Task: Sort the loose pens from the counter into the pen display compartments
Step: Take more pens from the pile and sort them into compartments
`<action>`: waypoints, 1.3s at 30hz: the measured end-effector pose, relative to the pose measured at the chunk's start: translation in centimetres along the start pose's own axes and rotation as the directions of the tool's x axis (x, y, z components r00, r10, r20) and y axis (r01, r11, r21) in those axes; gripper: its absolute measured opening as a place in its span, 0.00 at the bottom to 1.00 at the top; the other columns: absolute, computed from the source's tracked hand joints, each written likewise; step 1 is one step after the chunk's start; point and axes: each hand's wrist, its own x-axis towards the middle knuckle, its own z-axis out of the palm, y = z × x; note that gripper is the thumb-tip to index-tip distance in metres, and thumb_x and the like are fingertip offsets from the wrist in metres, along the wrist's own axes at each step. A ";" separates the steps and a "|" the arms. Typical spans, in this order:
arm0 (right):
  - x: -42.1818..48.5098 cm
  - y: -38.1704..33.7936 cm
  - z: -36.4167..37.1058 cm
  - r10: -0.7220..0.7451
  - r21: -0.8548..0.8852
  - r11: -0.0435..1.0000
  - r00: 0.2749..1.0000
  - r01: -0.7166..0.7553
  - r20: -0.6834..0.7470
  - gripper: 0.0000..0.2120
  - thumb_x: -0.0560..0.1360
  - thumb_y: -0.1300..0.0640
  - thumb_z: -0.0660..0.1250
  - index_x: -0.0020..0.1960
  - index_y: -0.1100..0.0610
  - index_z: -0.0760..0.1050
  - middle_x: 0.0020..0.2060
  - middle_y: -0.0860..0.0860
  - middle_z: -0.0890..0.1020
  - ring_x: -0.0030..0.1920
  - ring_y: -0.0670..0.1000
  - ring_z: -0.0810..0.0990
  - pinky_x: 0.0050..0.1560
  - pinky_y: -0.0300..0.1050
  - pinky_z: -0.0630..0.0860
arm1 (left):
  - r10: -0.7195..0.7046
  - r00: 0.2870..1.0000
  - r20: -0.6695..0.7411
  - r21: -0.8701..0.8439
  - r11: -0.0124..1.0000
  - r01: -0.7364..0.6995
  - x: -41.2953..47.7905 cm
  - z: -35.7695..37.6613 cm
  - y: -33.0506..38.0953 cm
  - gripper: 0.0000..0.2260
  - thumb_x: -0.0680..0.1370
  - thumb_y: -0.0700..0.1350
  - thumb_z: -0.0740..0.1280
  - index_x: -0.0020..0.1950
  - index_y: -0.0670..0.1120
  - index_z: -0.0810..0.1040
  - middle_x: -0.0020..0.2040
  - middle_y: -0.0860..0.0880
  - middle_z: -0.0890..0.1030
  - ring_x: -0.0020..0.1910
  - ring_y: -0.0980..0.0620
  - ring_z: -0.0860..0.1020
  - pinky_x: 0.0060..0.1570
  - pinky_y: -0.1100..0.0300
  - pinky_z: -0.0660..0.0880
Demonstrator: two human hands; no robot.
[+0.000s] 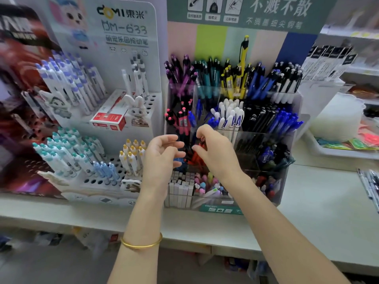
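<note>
Legible print: the white perforated stand (pixel 114 64), at 10 o'clock from the hands, carries "domi 東米" and the model code "DM-633". The green header board (pixel 266 11), at 12 o'clock, reads "不溅不散" in large white characters. The smaller lines beneath both are too blurred to read.

A red pen box (pixel 109 118) lies on the white stand, just beside a rabbit figure (pixel 137 109).

Left hand (pixel 162 158): raised in front of the clear acrylic pen display (pixel 287 140), fingers loosely curled and apart, holding nothing. A gold bangle (pixel 141 241) sits on its wrist.

Right hand (pixel 215 152): at 3 o'clock of the left, close but not touching. Its thumb and forefinger are pinched together on the top of a red pen (pixel 202 140), above the display's middle-tier left compartment, where other red pens stand.

Loose pens (pixel 369 184) lie on the counter (pixel 307 201) at the frame's 3 o'clock edge, well apart from both hands.
</note>
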 end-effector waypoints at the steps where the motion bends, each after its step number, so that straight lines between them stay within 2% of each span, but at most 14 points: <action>1: 0.1 -0.1 0.3 -0.009 -0.068 0.998 0.999 0.012 0.052 0.09 0.76 0.57 0.68 0.52 0.58 0.70 0.41 0.50 0.77 0.41 0.51 0.75 0.41 0.45 0.72 | 0.002 1.000 0.004 0.004 1.000 -0.002 0.1 0.0 0.0 0.14 0.78 0.32 0.58 0.55 0.47 0.76 0.49 0.48 0.83 0.41 0.56 0.81 0.36 0.65 0.76; 5: 0.8 -0.3 0.6 0.014 -0.218 0.975 0.971 0.039 0.237 0.09 0.78 0.54 0.65 0.53 0.59 0.72 0.46 0.53 0.74 0.48 0.54 0.75 0.44 0.44 0.70 | 0.007 1.000 0.012 0.002 1.000 -0.007 0.4 0.0 0.2 0.14 0.78 0.32 0.58 0.55 0.48 0.76 0.49 0.50 0.82 0.42 0.56 0.81 0.35 0.66 0.76; 9: 1.4 -1.1 0.4 0.011 -0.231 0.972 0.977 0.039 0.213 0.14 0.76 0.58 0.68 0.57 0.58 0.67 0.51 0.55 0.73 0.46 0.56 0.77 0.44 0.48 0.76 | 0.008 1.000 0.011 -0.010 1.000 -0.008 0.6 0.2 0.5 0.14 0.78 0.32 0.58 0.53 0.49 0.76 0.50 0.50 0.82 0.42 0.56 0.81 0.36 0.65 0.76; 13: 1.3 -1.7 0.9 0.030 -0.250 0.967 0.961 0.042 0.277 0.16 0.75 0.65 0.67 0.60 0.58 0.67 0.50 0.56 0.74 0.48 0.58 0.78 0.46 0.52 0.77 | 0.012 1.000 0.012 -0.018 1.000 -0.012 0.9 0.4 0.7 0.13 0.78 0.32 0.58 0.54 0.48 0.75 0.50 0.50 0.81 0.41 0.58 0.81 0.35 0.66 0.76; 16: 1.0 -1.1 -0.5 0.064 -0.084 0.995 0.988 -0.052 0.141 0.14 0.74 0.66 0.67 0.58 0.58 0.69 0.49 0.53 0.76 0.46 0.54 0.77 0.48 0.53 0.77 | 0.026 1.000 0.014 -0.027 0.999 -0.026 1.3 0.3 1.0 0.13 0.78 0.32 0.58 0.55 0.47 0.75 0.50 0.49 0.81 0.41 0.58 0.80 0.35 0.67 0.76; 19: 0.9 -0.9 -2.4 0.050 0.018 0.998 0.990 -0.053 0.136 0.11 0.75 0.65 0.67 0.55 0.58 0.72 0.45 0.49 0.74 0.46 0.50 0.75 0.51 0.51 0.76 | 0.044 0.999 0.022 -0.029 0.999 -0.043 1.7 0.6 1.2 0.13 0.78 0.32 0.58 0.56 0.46 0.75 0.50 0.48 0.81 0.41 0.57 0.80 0.34 0.66 0.75; 21: 1.2 -1.1 -4.0 0.016 0.111 0.994 1.000 -0.013 -0.026 0.07 0.75 0.67 0.65 0.52 0.60 0.75 0.42 0.50 0.77 0.43 0.51 0.78 0.47 0.52 0.78 | 0.065 0.997 0.052 -0.026 0.998 -0.064 1.9 1.3 1.7 0.13 0.78 0.32 0.58 0.55 0.47 0.75 0.50 0.48 0.81 0.42 0.56 0.80 0.35 0.66 0.75; 25: 5.4 -0.2 -9.0 -0.010 0.098 0.993 0.874 0.066 -0.486 0.07 0.76 0.67 0.65 0.52 0.62 0.78 0.42 0.53 0.79 0.38 0.51 0.80 0.44 0.47 0.79 | 0.164 0.979 0.119 0.010 0.986 -0.166 2.9 3.5 4.5 0.14 0.78 0.32 0.58 0.52 0.50 0.75 0.49 0.50 0.81 0.42 0.57 0.80 0.37 0.67 0.76; 26: 7.0 0.3 -10.2 0.005 0.076 0.996 0.849 0.041 -0.528 0.09 0.75 0.66 0.65 0.55 0.62 0.77 0.44 0.54 0.79 0.40 0.52 0.80 0.46 0.48 0.78 | 0.195 0.971 0.138 0.029 0.979 -0.200 3.4 4.2 5.3 0.14 0.78 0.32 0.58 0.51 0.51 0.75 0.49 0.50 0.81 0.42 0.57 0.80 0.37 0.67 0.76; 28: 10.3 1.2 -11.7 0.075 0.065 0.997 0.867 -0.049 -0.493 0.14 0.77 0.61 0.65 0.63 0.60 0.74 0.49 0.56 0.78 0.48 0.53 0.78 0.53 0.46 0.75 | 0.269 0.946 0.179 0.089 0.953 -0.288 4.3 5.8 6.8 0.14 0.79 0.33 0.59 0.51 0.52 0.74 0.50 0.51 0.80 0.44 0.57 0.80 0.40 0.66 0.77; 30: 13.0 1.8 -11.9 0.112 -0.014 0.992 0.916 -0.127 -0.385 0.16 0.78 0.57 0.65 0.64 0.60 0.73 0.54 0.57 0.78 0.55 0.54 0.76 0.53 0.40 0.68 | 0.374 0.902 0.217 0.197 0.888 -0.416 5.5 7.6 7.9 0.13 0.78 0.34 0.60 0.53 0.51 0.74 0.51 0.51 0.79 0.49 0.54 0.79 0.48 0.61 0.78; 33: 14.9 2.2 -11.5 0.106 -0.132 0.980 0.947 -0.152 -0.304 0.09 0.78 0.58 0.65 0.54 0.63 0.74 0.52 0.58 0.79 0.54 0.58 0.76 0.46 0.43 0.66 | 0.506 0.813 0.288 0.462 0.670 -0.581 7.6 10.1 9.0 0.14 0.78 0.36 0.62 0.63 0.45 0.75 0.58 0.47 0.77 0.56 0.50 0.76 0.57 0.57 0.72; 37: 15.1 3.2 -12.7 0.160 -0.148 0.965 0.936 -0.215 -0.315 0.08 0.76 0.57 0.67 0.49 0.62 0.74 0.49 0.58 0.79 0.51 0.58 0.76 0.45 0.45 0.66 | 0.518 0.785 0.341 0.755 0.347 -0.557 9.0 12.4 8.9 0.13 0.79 0.37 0.61 0.63 0.42 0.72 0.60 0.42 0.72 0.58 0.41 0.73 0.46 0.51 0.69; 39: 14.8 3.5 -13.5 0.206 -0.179 0.953 0.958 -0.243 -0.201 0.11 0.76 0.56 0.68 0.39 0.59 0.70 0.38 0.54 0.75 0.43 0.57 0.72 0.39 0.45 0.64 | 0.526 0.783 0.332 0.786 0.304 -0.538 9.2 13.1 8.6 0.13 0.78 0.35 0.61 0.63 0.41 0.71 0.59 0.41 0.72 0.58 0.40 0.72 0.44 0.52 0.67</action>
